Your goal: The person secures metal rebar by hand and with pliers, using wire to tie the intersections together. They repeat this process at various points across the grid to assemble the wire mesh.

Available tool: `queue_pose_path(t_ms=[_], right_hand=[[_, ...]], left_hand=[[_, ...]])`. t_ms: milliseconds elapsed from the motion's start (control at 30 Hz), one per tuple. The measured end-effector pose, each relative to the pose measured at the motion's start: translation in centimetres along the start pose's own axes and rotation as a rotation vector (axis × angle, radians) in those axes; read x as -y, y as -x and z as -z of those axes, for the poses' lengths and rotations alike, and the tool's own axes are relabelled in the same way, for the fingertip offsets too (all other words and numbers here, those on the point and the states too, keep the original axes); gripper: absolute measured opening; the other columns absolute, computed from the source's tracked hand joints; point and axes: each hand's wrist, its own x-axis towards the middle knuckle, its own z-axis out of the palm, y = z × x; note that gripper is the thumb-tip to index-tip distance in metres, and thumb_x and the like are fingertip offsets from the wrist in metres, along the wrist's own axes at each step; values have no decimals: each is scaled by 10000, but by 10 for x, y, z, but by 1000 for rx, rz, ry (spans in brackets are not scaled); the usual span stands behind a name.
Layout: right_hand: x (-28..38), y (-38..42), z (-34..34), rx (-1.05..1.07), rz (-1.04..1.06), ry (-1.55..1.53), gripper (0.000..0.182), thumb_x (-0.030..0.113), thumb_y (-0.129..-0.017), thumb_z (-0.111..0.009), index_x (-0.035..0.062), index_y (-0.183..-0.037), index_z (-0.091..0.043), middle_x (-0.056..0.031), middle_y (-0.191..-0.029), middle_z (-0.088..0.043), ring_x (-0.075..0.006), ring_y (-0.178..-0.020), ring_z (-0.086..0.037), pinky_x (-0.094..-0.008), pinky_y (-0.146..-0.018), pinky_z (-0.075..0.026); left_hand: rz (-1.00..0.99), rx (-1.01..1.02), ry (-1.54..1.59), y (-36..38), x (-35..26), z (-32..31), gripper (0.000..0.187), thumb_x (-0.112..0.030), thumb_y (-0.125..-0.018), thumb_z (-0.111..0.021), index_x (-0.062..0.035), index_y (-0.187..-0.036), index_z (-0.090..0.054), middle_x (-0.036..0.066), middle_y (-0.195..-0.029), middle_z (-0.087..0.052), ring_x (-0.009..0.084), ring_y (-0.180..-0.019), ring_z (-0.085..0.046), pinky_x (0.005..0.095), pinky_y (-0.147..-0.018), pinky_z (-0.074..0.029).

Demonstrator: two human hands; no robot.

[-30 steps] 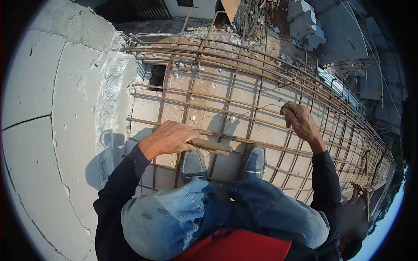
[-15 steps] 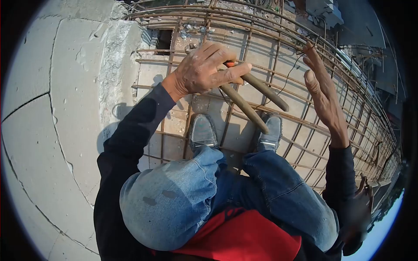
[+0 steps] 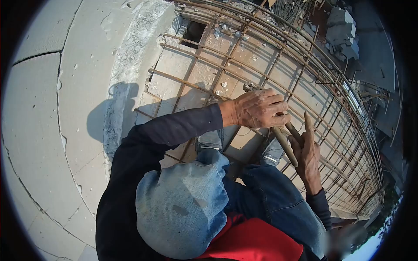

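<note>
My left hand (image 3: 261, 109), knuckles up, is closed around a pair of pincers near the head end. Two dull, round pincer handles (image 3: 285, 147) stick out below my fingers, and most of the jaws is hidden. My right hand (image 3: 310, 162) is at the end of the farther handle, which lies between its thumb and fingers. The right index finger points upward. Part of the right grip is covered by the handles. Beneath both hands is a grid of rusty rebar (image 3: 265, 80) over boards.
A concrete slab (image 3: 39, 122) with a rough broken edge (image 3: 130, 56) runs along the left. A square hole (image 3: 194, 32) opens beyond the grid. Concrete chunks (image 3: 342, 28) lie at upper right. My shoes (image 3: 273, 152) stand on the grid near the hands.
My left hand with the pincers has moved right in the view. My right hand has come down and left to the handle. The camera view has shifted too.
</note>
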Motion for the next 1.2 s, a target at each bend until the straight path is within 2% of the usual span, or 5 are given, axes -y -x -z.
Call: queue_pose_path(t_ms=[233, 433, 633, 1000, 1200], right_hand=[[-19, 28, -2, -76, 329, 141, 897, 46, -778, -736, 20, -1492, -194, -83, -650, -566, -231, -551, -592, -347, -499, -467], [-24, 67, -3, -381, -93, -64, 886, 203, -853, -713, 4, -1501, -142, -54, -581, -511, -145, -476, -514, -306, -462, -408], [-64, 97, -6, -283, -359, -737, 514, 370, -957, -576, -9, -1292, -489, 14, -591, -448, -53, -512, -442, -228, -493, -384], [-174, 191, -82, -529, -674, -152, 401, 359, -1004, -468, -10, -1122, -572, -94, -830, -535, -172, -742, -517, -332, -668, -444], [-180, 122, 13, -309, -343, 234, 381, 310, -983, -497, 22, -1223, -570, -183, -1167, -585, -337, -1100, -558, -438, -943, -427]], left_hand=[[-9, 61, 286, 32, -10, 3, 532, -481, -821, -598, -151, -1236, -554, 72, -1105, -529, 261, -992, -529, 385, -895, -483], [553, -31, 183, 59, 35, 20, 375, -415, -948, -533, -60, -897, -641, 65, -836, -599, 181, -699, -582, 320, -568, -466], [1363, -201, 656, 81, 28, 17, 587, -515, -996, -396, -19, -721, -548, -3, -527, -454, 71, -482, -463, 248, -439, -359], [1219, -717, 211, 88, 32, 105, 495, -409, -1028, -368, -7, -793, -536, 32, -531, -458, 109, -489, -458, 252, -471, -351], [745, -395, 77, 79, 43, 189, 427, -362, -998, -476, 32, -878, -587, 92, -664, -563, 153, -529, -510, 277, -519, -413]])
